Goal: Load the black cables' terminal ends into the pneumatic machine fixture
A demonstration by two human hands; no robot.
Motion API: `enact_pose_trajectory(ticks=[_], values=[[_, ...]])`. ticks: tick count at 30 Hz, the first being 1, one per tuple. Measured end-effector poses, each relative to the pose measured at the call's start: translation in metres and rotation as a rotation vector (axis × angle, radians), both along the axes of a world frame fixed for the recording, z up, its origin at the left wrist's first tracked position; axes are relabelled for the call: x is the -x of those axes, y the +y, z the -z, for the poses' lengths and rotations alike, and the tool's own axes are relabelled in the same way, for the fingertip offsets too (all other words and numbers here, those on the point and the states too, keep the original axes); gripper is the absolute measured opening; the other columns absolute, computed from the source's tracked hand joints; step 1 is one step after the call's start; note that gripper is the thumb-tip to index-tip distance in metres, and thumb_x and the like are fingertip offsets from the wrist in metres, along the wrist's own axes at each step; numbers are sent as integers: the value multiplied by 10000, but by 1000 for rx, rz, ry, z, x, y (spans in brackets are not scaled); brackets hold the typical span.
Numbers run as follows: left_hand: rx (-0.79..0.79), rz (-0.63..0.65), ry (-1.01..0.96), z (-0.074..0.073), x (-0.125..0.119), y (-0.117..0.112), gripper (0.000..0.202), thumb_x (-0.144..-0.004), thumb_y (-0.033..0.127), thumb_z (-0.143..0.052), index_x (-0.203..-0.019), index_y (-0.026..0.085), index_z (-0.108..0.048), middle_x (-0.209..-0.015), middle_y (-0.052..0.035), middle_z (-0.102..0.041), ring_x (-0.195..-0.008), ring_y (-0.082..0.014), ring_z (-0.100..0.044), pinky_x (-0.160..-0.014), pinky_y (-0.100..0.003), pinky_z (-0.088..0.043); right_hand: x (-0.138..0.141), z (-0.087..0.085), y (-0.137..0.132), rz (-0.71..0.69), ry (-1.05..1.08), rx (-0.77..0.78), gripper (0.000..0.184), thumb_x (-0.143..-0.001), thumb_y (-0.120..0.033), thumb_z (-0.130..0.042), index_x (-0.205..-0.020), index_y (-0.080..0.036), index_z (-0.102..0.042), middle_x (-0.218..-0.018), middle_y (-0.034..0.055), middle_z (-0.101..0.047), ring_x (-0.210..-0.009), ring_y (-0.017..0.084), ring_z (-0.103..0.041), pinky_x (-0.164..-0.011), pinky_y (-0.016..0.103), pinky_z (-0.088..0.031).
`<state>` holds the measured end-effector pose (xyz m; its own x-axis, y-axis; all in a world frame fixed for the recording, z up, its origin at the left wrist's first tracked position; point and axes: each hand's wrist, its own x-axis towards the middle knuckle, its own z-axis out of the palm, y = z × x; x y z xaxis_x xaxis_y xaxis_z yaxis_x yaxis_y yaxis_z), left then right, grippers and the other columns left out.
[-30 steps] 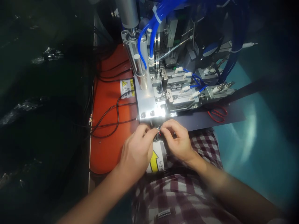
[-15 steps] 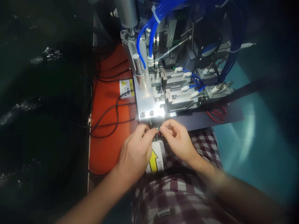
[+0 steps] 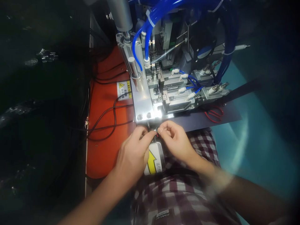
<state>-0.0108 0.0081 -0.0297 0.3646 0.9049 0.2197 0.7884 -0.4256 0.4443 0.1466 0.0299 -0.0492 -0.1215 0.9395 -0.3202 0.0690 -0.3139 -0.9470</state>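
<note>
left hand [image 3: 134, 149] and right hand [image 3: 175, 140]: fingertips pinched, apparently on thin wires [image 3: 157, 134] between them, too small to read clearly | fingertip hold likely suits anything so fine | machine [image 3: 143, 103] just beyond hands; arrow label [image 3: 152, 160] between wrists

From my end, I've got the left hand [image 3: 134, 148] and right hand [image 3: 175, 137] nearly fingertip to fingertip, both pinching some tiny wires [image 3: 156, 133], too small for me to make out properly. They're right in front of a shiny metal plate [image 3: 144, 104]. Blue hoses [image 3: 161, 12] loop overhead, black cables [image 3: 114, 117] snake across the orange base [image 3: 100, 159], and a yellow arrow [image 3: 152, 163] sits just below the fingers.
</note>
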Motion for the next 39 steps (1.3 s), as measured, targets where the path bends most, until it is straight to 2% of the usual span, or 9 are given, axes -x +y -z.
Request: enact_pose_trajectory(ticks=[2,4,6,11,17,22,24,30,39], values=[[10,6,-38,1,1,1,305,-834,24,-464,-1048,134,-651,-884,-72,-611,-767,-164,-610,-666,-257,-534,0,0,0,-7,-33,-28,193,-816,-334,-592,-709,-200,-501,-581,-59,-425,-503,95,-363,-476,244,-297],[14,10,-62,2,1,1,298,-831,17,-469,-1038,131,-650,-885,-66,-624,-775,-163,-611,-681,-256,-533,0,0,0,-13,15,33,216,-816,-356,-585,-700,-200,-491,-593,-52,-447,-509,97,-381,-480,244,-315],[11,11,-69,2,1,1,296,-827,10,-471,-1032,123,-652,-879,-65,-629,-768,-161,-610,-671,-252,-529,0,-1,1,-7,59,88,226,-811,-364,-582,-693,-198,-483,-594,-49,-456,-514,100,-394,-480,242,-326],[-9,29,-3,-2,0,2,309,-816,7,-460,-1023,113,-665,-879,-76,-626,-740,-167,-620,-622,-254,-525,0,-2,1,-14,44,81,201,-823,-334,-565,-709,-190,-484,-586,-55,-435,-507,91,-381,-465,232,-305],[-5,34,184,-7,1,3,363,-804,2,-441,-1056,124,-673,-917,-104,-635,-733,-200,-637,-540,-272,-507,0,0,-3,2,-148,-99,178,-842,-285,-553,-703,-194,-489,-584,-65,-404,-504,85,-354,-488,242,-285],[46,9,-58,-3,6,3,293,-837,26,-468,-1028,129,-666,-884,-70,-633,-782,-171,-625,-672,-271,-535,1,1,0,13,170,213,235,-799,-357,-597,-682,-184,-491,-596,-53,-458,-508,80,-360,-478,234,-269],[52,-4,-97,-3,7,3,282,-845,24,-462,-1020,117,-663,-893,-71,-634,-797,-164,-622,-710,-270,-535,1,1,1,26,228,262,237,-778,-359,-624,-686,-177,-504,-592,-55,-470,-502,73,-353,-475,230,-257],[60,-47,12,-4,7,1,320,-831,32,-454,-1014,112,-704,-873,-100,-601,-771,-194,-625,-625,-294,-534,2,1,0,50,225,179,237,-772,-354,-641,-691,-178,-504,-550,-76,-437,-476,61,-326,-454,224,-232],[57,-41,-105,0,8,1,308,-834,17,-450,-991,112,-697,-878,-81,-587,-789,-166,-614,-665,-264,-534,-2,12,0,-40,244,114,230,-811,-373,-613,-736,-182,-507,-558,-73,-434,-472,70,-346,-459,228,-272]])
